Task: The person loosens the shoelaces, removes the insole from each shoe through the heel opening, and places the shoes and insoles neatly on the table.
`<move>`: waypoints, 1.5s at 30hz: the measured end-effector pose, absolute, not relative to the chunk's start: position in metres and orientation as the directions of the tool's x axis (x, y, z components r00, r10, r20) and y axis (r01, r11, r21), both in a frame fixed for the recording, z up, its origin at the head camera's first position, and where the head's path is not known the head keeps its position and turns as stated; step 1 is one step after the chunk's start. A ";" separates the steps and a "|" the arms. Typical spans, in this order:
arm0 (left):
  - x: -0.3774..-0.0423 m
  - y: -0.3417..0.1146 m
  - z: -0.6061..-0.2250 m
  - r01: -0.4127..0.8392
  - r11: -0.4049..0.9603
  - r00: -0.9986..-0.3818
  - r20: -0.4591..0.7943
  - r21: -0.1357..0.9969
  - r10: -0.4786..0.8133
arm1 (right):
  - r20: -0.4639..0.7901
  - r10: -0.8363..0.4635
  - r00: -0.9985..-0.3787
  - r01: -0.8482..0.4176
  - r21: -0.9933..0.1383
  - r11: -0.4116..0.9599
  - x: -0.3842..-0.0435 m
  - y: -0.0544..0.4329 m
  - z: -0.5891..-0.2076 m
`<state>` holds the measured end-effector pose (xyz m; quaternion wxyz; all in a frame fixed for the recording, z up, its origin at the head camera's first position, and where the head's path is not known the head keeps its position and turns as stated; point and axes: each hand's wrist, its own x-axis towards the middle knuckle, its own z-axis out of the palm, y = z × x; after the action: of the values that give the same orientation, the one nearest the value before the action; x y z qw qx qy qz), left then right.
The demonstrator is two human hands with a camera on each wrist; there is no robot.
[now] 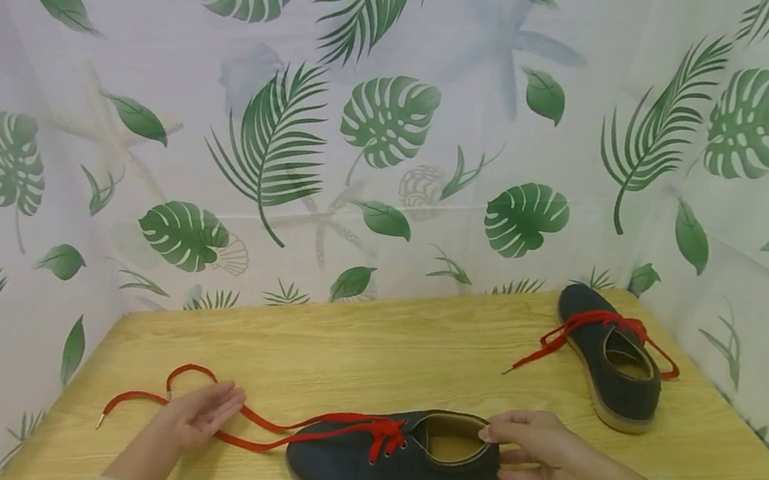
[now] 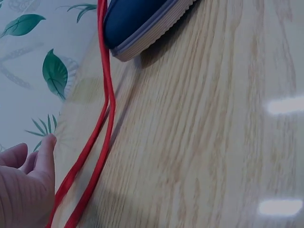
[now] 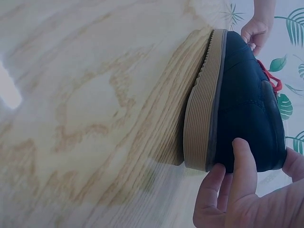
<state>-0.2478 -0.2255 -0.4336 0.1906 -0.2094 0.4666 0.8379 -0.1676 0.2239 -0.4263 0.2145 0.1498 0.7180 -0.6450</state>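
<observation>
Pale-sleeved, the right hand (image 1: 542,451) grips the heel of a navy shoe (image 1: 339,457) at the near side of a wood-grain table (image 1: 371,336), thumb at the collar's rim and fingers bent around the back. Beyond the toe, the left hand (image 1: 201,411) lies against a pair of red laces (image 1: 389,431), its fingers loosely extended, well short of a fist; no pinch on the laces is visible. Work of this sort would likely go best with the heel kept steady so the shoe does not skid, the laces drawn evenly over the toe rather than sideways, and any twist smoothed out with light fingers. The shoe sits upright, toe to the left, with a plain dark upper, a beige lining and a ribbed tan sole. Its laces run forward from the eyelets past the toe, looping beyond the left hand, one metal tip showing. Toward the far right corner stands a second shoe (image 1: 597,356), also red-laced, before a leaf-print cloth (image 1: 440,158).
</observation>
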 end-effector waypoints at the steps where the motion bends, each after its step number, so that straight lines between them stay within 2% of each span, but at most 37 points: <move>1: -0.247 -0.221 -0.434 -0.513 -0.482 -0.842 -0.525 0.710 0.123 | -0.504 -0.058 -0.862 0.495 -0.860 0.122 -0.168 0.224 -0.426; 8: -0.239 -0.184 -0.433 -0.539 -0.379 -0.837 -0.528 0.752 0.143 | -0.515 -0.066 -0.855 0.505 -0.854 0.125 -0.167 0.225 -0.424; 20: -0.221 -0.151 -0.419 -0.648 -0.296 -0.745 -0.503 0.702 0.438 | -0.522 -0.065 -0.850 0.513 -0.850 0.121 -0.168 0.224 -0.423; 31: -0.206 -0.119 -0.414 -0.676 -0.235 -0.706 -0.524 0.698 0.477 | -0.517 -0.070 -0.853 0.508 -0.854 0.117 -0.168 0.223 -0.423; 45: -0.199 -0.086 -0.422 -0.694 -0.078 -0.630 -0.552 0.716 0.546 | -0.514 -0.069 -0.855 0.502 -0.854 0.136 -0.169 0.222 -0.424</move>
<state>-0.1990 -0.0862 -0.4216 0.4242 -0.0698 0.5303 0.7307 -0.1686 0.2220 -0.4235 0.2231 0.1504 0.7199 -0.6398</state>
